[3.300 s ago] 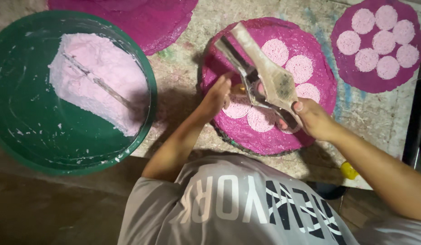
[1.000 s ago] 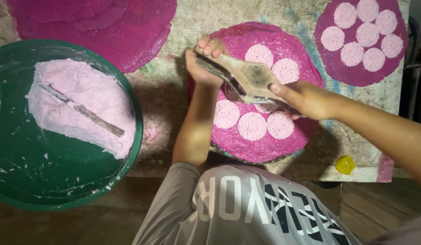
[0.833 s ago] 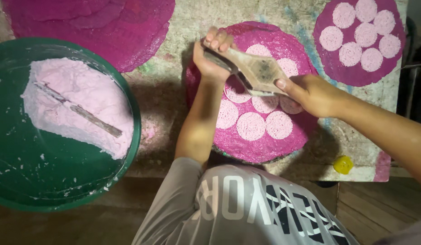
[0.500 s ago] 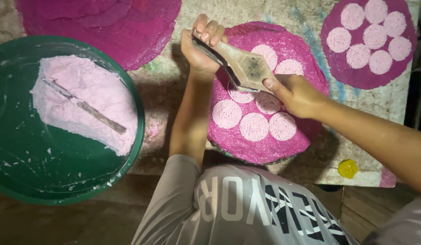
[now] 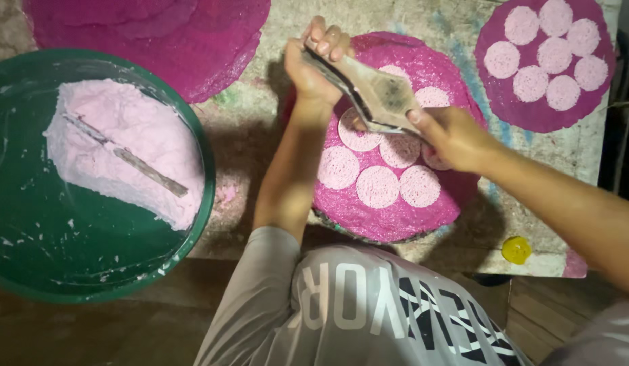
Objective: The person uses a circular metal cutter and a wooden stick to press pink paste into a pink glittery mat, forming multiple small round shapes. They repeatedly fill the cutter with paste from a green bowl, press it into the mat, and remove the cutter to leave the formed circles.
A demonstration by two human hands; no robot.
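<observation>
**Pink rounds on a purple mat**

Pink paste is sitting in a big green bowl [image 5: 90, 271] at the person's left. The pink paste [image 5: 124, 149] is in a thick lump, and a flat stick [image 5: 128, 157] is lying across it.

The person is bending over a messy table [image 5: 260, 129]. Both hands are holding one thing, a flat wooden press [image 5: 372, 95] with paste smeared on it. The left hand [image 5: 314, 61] is gripping the far end, with the fingers curled over the top. The right hand [image 5: 453, 135] is gripping the near end, thumb on top. The press is being held up just above a round purple mat [image 5: 396, 217], and it is tilted a bit.

On this mat, small pale pink rounds [image 5: 377, 186] are lying flat, close to each other. The press and the hands are covering some of them.

Another purple mat [image 5: 490, 95] is lying at the far right, with seven pink rounds on it. More purple mats [image 5: 172, 34] are lying at the far left, behind the bowl. A small yellow cap [image 5: 516, 249] is sitting near the table's edge.

The person is wearing a grey shirt [image 5: 341, 312].
</observation>
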